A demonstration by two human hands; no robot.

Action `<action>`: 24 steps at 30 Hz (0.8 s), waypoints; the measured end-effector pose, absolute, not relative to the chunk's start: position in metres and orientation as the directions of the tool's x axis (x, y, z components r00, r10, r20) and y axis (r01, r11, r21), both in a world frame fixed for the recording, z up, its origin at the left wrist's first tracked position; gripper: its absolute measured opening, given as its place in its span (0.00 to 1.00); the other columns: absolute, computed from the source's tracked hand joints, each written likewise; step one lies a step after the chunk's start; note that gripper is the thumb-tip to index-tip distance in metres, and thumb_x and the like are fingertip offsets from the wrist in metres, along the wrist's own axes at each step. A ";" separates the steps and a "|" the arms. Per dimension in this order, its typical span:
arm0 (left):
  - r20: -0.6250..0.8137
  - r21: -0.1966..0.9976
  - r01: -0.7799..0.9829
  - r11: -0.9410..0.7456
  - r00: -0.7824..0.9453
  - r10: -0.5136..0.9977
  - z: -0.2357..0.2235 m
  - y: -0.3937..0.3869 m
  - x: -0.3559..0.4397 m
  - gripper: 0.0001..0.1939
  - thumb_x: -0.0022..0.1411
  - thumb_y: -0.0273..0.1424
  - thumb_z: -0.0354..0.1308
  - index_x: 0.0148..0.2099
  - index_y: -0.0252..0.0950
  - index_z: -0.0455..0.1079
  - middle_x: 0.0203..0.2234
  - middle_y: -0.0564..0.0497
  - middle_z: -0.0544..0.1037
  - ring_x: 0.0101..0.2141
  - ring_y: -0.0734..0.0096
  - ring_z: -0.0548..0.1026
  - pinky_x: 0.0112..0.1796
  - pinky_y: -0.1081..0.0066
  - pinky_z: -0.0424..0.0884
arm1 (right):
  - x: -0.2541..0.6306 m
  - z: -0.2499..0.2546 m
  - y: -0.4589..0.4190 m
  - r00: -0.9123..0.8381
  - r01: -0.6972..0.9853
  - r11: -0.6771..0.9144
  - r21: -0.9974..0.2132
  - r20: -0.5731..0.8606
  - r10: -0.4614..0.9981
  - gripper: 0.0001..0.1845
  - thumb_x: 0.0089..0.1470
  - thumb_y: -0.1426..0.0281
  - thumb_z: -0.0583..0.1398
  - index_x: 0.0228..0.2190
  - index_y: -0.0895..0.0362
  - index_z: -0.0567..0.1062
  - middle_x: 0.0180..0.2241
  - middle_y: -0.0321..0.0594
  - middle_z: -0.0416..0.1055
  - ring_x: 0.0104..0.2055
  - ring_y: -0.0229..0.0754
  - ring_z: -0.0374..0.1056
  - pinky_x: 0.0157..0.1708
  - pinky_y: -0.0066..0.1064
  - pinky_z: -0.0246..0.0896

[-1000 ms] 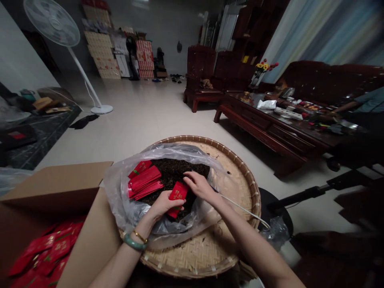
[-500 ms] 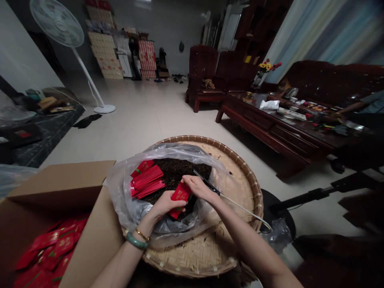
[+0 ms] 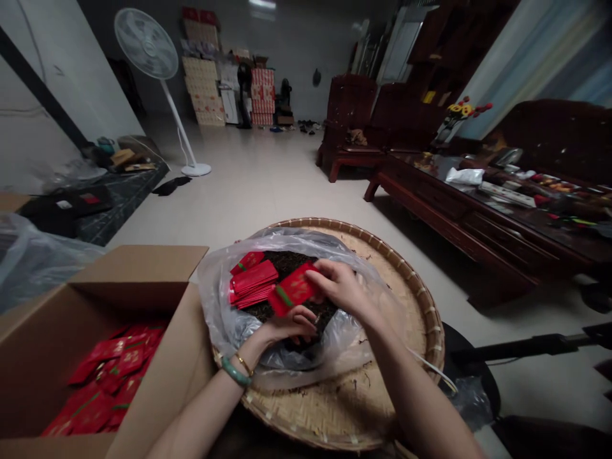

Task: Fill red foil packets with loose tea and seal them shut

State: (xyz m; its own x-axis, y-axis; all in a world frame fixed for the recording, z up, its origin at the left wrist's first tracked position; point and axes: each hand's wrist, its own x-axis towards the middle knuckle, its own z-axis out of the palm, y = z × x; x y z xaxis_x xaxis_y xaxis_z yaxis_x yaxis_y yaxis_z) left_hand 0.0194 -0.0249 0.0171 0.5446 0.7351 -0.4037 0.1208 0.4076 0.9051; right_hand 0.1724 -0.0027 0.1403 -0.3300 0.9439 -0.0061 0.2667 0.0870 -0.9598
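My right hand (image 3: 337,284) pinches a red packet (image 3: 295,288) with gold lettering and a green band, tilted above a clear plastic bag. Just under the packet, my left hand (image 3: 289,324) is open, its fingers loosely curved and apart, holding nothing. The plastic bag (image 3: 215,306) lies spread open with dark dried leaves (image 3: 287,260) inside, which look like loose tea. A stack of flat red packets (image 3: 253,280) rests on the leaves at the left. Another red packet (image 3: 247,261) lies behind the stack.
The bag sits on a round woven bamboo tray (image 3: 344,408). At the left stands an open cardboard box (image 3: 157,376) holding several filled red packets (image 3: 115,370). A white cord (image 3: 437,371) crosses the tray's right rim. Beyond are a standing fan (image 3: 179,121) and a wooden table (image 3: 440,204).
The red packet has turned and risen slightly, passing from both hands to my right hand alone. My left hand has let go. The camera view has swung left.
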 end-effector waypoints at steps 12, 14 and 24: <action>0.359 0.695 0.687 -0.210 -0.079 0.930 0.042 0.000 -0.019 0.12 0.60 0.29 0.51 0.44 0.36 0.72 0.43 0.43 0.76 0.46 0.59 0.70 0.49 0.61 0.63 | 0.172 0.106 0.009 -0.404 0.182 -0.087 -0.979 -0.155 0.902 0.19 0.55 0.58 0.55 0.41 0.59 0.72 0.36 0.43 0.74 0.40 0.42 0.71 0.40 0.35 0.68; 0.401 0.582 0.785 -0.213 -0.049 0.915 0.043 0.011 -0.034 0.14 0.60 0.29 0.53 0.47 0.34 0.71 0.46 0.42 0.74 0.49 0.56 0.67 0.52 0.59 0.60 | 0.193 0.079 0.012 -0.305 0.419 0.078 -0.905 -0.059 0.951 0.15 0.54 0.62 0.56 0.38 0.57 0.74 0.37 0.42 0.75 0.41 0.43 0.70 0.42 0.36 0.65; 0.130 0.525 0.845 -0.101 0.038 0.991 0.038 0.044 -0.059 0.15 0.58 0.37 0.55 0.43 0.35 0.76 0.40 0.42 0.79 0.42 0.55 0.74 0.46 0.65 0.63 | 0.214 0.037 0.013 -0.292 0.744 0.287 -0.604 0.093 0.952 0.13 0.56 0.68 0.53 0.39 0.57 0.75 0.40 0.44 0.74 0.43 0.45 0.68 0.45 0.34 0.60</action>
